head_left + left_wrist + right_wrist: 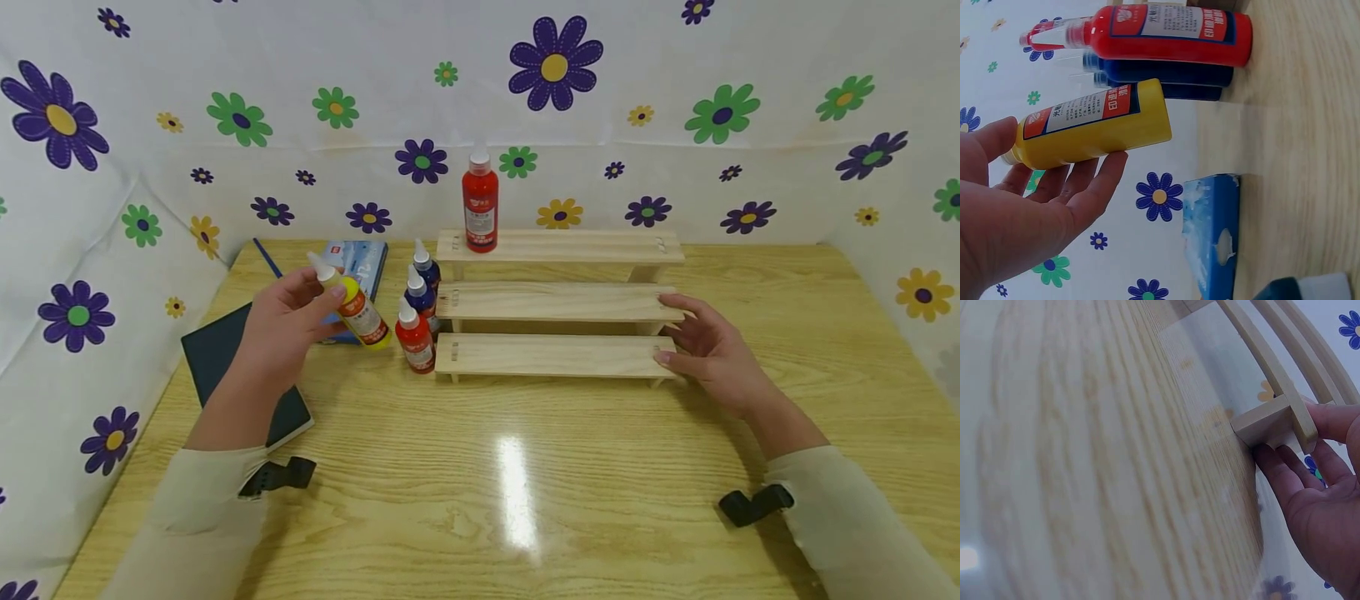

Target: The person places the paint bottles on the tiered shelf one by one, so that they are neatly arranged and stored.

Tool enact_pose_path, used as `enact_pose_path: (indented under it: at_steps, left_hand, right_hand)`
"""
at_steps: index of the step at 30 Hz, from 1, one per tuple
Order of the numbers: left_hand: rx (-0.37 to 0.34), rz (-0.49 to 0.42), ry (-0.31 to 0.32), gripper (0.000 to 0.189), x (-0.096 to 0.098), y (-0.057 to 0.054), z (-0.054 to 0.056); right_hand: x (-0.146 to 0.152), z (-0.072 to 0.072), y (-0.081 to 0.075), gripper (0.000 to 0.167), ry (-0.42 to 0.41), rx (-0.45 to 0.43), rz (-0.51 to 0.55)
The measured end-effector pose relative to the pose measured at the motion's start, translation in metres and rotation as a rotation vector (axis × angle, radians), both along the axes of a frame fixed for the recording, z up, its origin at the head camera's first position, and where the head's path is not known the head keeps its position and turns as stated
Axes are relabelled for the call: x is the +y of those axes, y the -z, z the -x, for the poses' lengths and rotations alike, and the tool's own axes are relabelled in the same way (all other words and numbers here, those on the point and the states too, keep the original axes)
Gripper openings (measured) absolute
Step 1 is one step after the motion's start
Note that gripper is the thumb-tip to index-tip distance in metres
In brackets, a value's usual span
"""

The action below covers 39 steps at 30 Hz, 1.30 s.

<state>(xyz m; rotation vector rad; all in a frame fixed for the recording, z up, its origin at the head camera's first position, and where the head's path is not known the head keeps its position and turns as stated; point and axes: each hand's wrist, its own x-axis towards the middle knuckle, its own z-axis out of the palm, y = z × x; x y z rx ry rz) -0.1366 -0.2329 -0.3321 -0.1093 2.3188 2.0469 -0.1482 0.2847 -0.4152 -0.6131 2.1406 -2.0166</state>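
My left hand (288, 321) holds a yellow squeeze bottle (362, 315) between thumb and fingers, near its white pointed nozzle. The bottle leans, its nozzle up to the left and its base toward the rack. In the left wrist view the yellow bottle (1094, 125) shows its printed label. At the other side, my right hand (712, 354) grips the right end of a three-tier wooden rack (555, 357), thumb on the lowest board. The right wrist view shows fingers around the rack's end leg (1266, 422). A red squeeze bottle (481, 208) stands on the top tier's left part.
Left of the rack stand a small red bottle (416, 337) and two blue bottles (420, 293). Behind the left hand lie a blue box (367, 260), a dark notebook (217, 350) and a blue stick (267, 257). A flower-printed cloth (285, 50) hangs behind the wooden table (420, 483).
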Motion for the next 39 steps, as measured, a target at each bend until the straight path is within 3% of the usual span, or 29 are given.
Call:
enact_pose_path:
  at_steps: [19,24,31,39]
  left_hand:
    - [0.111,-0.057,0.072,0.036,-0.002,-0.035,-0.029]
    - [0.178,-0.096,0.120,0.031,0.002,-0.047,-0.037]
    - [0.249,-0.072,0.222,0.028,0.014,-0.063,-0.045]
    - [0.224,0.004,0.329,0.028,0.039,-0.073,-0.041]
  right_hand:
    - [-0.001,0.000,0.000,0.071,-0.002,-0.008,0.000]
    - [-0.001,0.000,0.000,0.071,0.007,-0.014,-0.006]
    - [0.000,-0.001,-0.001,0.070,0.005,-0.014,-0.001]
    - [-0.001,-0.001,-0.002,0.070,0.003,-0.011,-0.016]
